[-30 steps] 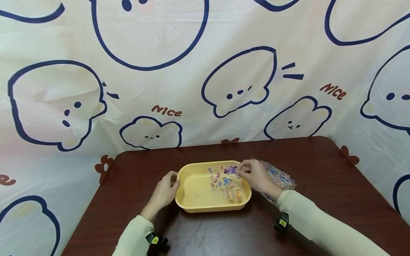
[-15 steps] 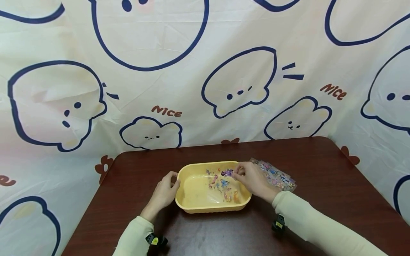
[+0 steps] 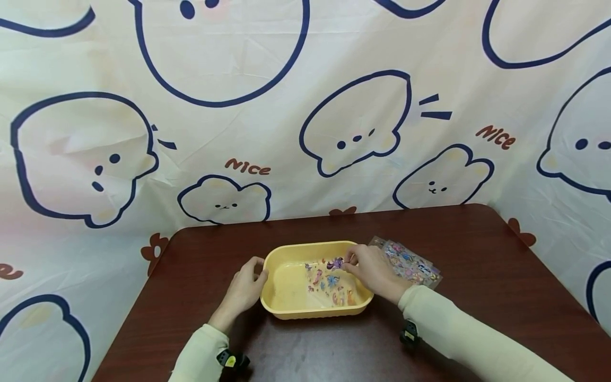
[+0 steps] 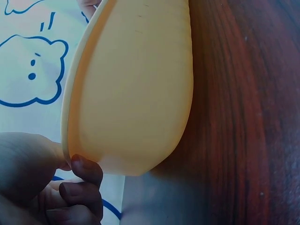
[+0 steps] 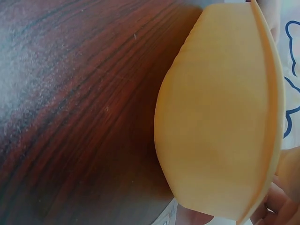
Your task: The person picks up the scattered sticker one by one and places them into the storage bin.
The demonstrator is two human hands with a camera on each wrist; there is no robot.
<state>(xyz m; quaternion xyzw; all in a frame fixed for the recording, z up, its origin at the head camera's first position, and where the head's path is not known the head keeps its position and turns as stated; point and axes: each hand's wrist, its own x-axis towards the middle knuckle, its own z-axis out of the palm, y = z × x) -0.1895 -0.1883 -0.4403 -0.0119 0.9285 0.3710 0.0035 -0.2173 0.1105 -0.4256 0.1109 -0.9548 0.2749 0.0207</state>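
Note:
A yellow plastic tray (image 3: 286, 313) with rounded corners stands on the table in the head view. My left hand (image 3: 245, 286) grips its left end; in the left wrist view the thumb and curled fingers (image 4: 86, 169) hold the rim from both sides. Inside the tray lies a clear sticker sheet (image 3: 332, 281) printed with small colourful pony figures. My right hand (image 3: 374, 269) pinches this sheet by its upper right part, over the tray's right end. In the right wrist view the tray's outer wall hides most of that hand.
Several more clear sticker sheets (image 3: 412, 263) lie in a loose stack on the table, right of the tray and partly behind the right hand. The dark brown wooden table (image 3: 305, 350) meets a patterned cloth backdrop (image 3: 353, 53) at its back edge.
My right hand has moved a little left and down, carrying the sticker sheet lower into the tray. More of the sheet stack behind it shows. My left hand has stayed on the rim.

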